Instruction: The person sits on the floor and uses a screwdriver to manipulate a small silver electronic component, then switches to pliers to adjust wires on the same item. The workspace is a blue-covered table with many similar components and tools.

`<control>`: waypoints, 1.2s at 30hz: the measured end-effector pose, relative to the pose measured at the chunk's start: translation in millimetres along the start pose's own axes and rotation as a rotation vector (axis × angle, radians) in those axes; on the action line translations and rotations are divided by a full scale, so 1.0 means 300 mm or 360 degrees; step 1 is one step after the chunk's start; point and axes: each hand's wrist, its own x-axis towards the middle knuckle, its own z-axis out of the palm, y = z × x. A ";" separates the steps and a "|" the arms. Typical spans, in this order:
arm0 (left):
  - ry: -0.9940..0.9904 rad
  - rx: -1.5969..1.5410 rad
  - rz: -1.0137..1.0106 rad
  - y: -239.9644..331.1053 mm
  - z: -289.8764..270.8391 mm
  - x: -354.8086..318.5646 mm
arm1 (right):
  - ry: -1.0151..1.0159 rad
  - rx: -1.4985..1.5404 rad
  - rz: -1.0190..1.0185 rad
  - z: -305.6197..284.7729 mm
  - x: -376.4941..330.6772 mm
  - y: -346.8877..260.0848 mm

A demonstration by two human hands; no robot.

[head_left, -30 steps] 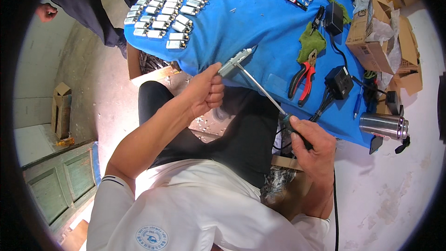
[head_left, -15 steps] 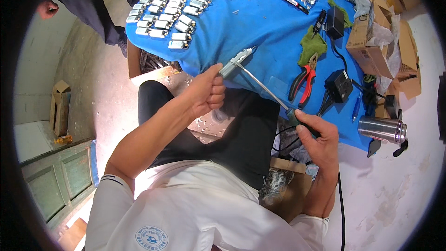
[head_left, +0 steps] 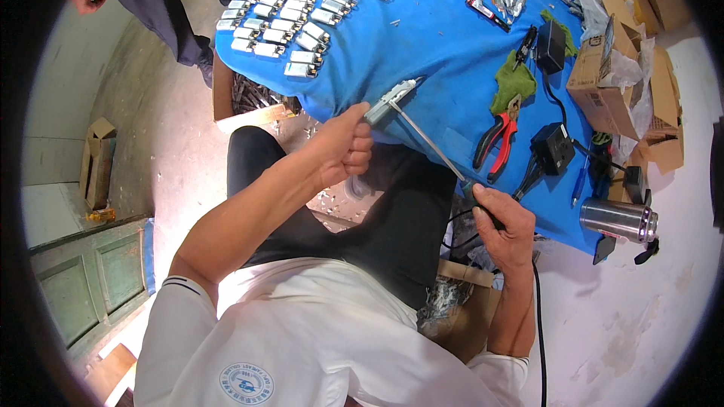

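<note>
My left hand [head_left: 343, 145] grips a small silver metal part [head_left: 392, 98] at the near edge of the blue-covered table [head_left: 422, 38]. My right hand [head_left: 504, 220] holds the dark handle of a corded tool whose long thin metal shaft [head_left: 430, 143] slants up-left until its tip meets the silver part. The tool's black cord [head_left: 539, 332] hangs down past my right forearm. Rows of several similar silver parts [head_left: 302, 7] lie on the blue cloth beyond my left hand.
On the table to the right lie red-handled pliers [head_left: 498, 136], a green rag [head_left: 513, 83], black adapters [head_left: 554, 147] and a steel cylinder [head_left: 618, 218]. Torn cardboard boxes [head_left: 611, 75] crowd the right end. Another person's legs [head_left: 162, 0] stand at the far left. A box of metal scraps [head_left: 452, 309] sits by my knee.
My right hand has drifted slightly up and left along the tool, and the view has shifted a little. The left hand keeps its hold on the silver part.
</note>
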 end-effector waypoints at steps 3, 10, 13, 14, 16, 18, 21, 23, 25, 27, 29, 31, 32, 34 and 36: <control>-0.0004 0.0011 -0.0002 0.002 -0.006 -0.004 | -0.0069 -0.0010 0.0014 -0.017 0.004 0.006; -0.0001 0.0050 -0.0007 0.004 -0.001 -0.005 | -0.0159 0.0218 0.0112 -0.037 0.007 0.050; -0.0004 0.0061 0.0006 0.003 -0.001 -0.008 | -0.0167 0.0266 0.0169 -0.033 0.006 0.068; -0.0001 0.0068 0.0012 0.004 -0.001 -0.009 | -0.0171 0.0286 0.0196 -0.035 0.008 0.073; -0.0012 0.0083 0.0004 0.007 -0.007 -0.004 | -0.0182 0.0418 0.0402 -0.046 0.007 0.078; 0.0004 0.0088 0.0001 0.007 -0.008 -0.004 | -0.0202 0.0473 0.0502 -0.056 0.009 0.079; 0.0061 0.0092 0.0004 0.003 0.004 -0.011 | -0.0225 0.0366 0.0338 -0.064 0.014 0.073; 0.0095 0.0101 0.0020 0.001 0.011 -0.013 | -0.0224 0.0200 0.0009 -0.064 0.025 0.075; 0.0159 0.0110 0.0029 0.000 0.025 -0.016 | -0.0226 -0.0111 -0.0200 -0.066 0.029 0.029; 0.0166 0.0108 0.0023 0.004 0.027 -0.018 | -0.0230 -0.0307 -0.0336 -0.062 0.029 -0.001; 0.0122 0.0094 -0.0003 0.006 0.016 -0.018 | -0.0240 -0.0382 -0.0395 -0.057 0.019 -0.013; 0.0125 0.0081 0.0027 0.001 0.020 -0.014 | -0.0159 -0.0221 -0.0291 -0.035 -0.002 -0.017; 0.0126 0.0078 0.0041 -0.002 0.023 -0.012 | -0.0116 -0.0139 -0.0237 -0.025 -0.015 -0.012; 0.0174 0.0064 0.0055 -0.007 0.031 -0.011 | -0.0097 0.0099 -0.0036 -0.008 -0.042 0.009; 0.0206 0.0054 0.0064 -0.008 0.034 -0.013 | -0.0093 0.0213 0.0076 -0.003 -0.046 0.012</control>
